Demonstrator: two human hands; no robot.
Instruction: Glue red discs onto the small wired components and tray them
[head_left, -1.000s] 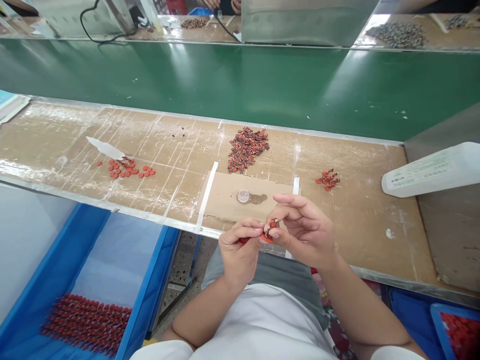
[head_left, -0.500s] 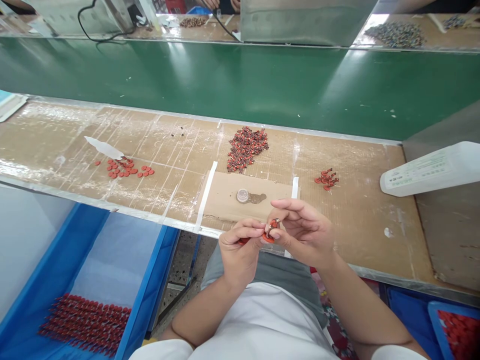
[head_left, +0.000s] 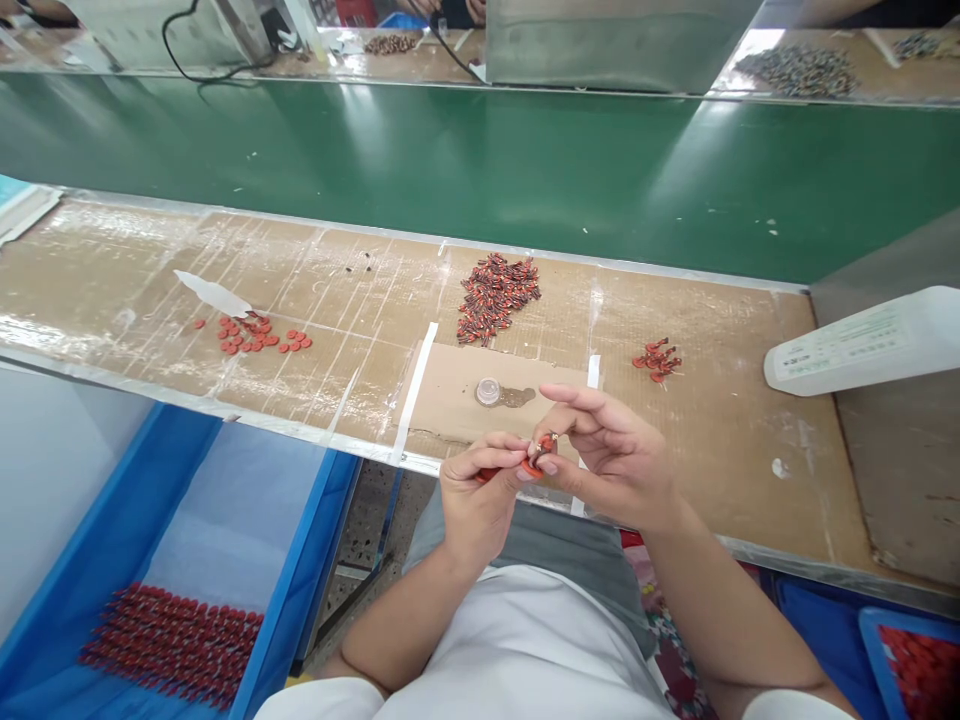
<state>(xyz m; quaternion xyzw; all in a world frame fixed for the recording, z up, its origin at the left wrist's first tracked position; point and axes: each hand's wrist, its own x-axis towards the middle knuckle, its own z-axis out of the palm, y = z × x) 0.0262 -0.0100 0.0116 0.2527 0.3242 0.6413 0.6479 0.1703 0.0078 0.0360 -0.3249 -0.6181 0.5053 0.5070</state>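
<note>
Both my hands meet over the near edge of the taped cardboard workbench. My left hand is closed, pinching a small flat red disc between thumb and fingers. My right hand pinches a small red and metal part right against that disc, its other fingers curled loosely. A pile of red and dark parts lies beyond my hands. Loose red discs lie to the left, and a few red pieces to the right.
A small clear cap sits by a wet patch on the cardboard sheet. A white plastic bottle lies at right. The green conveyor belt runs behind. A blue bin at lower left holds rows of red parts.
My hands stay together at the bench edge. The right fingers have shifted slightly on the small part. Nothing on the bench has moved.
</note>
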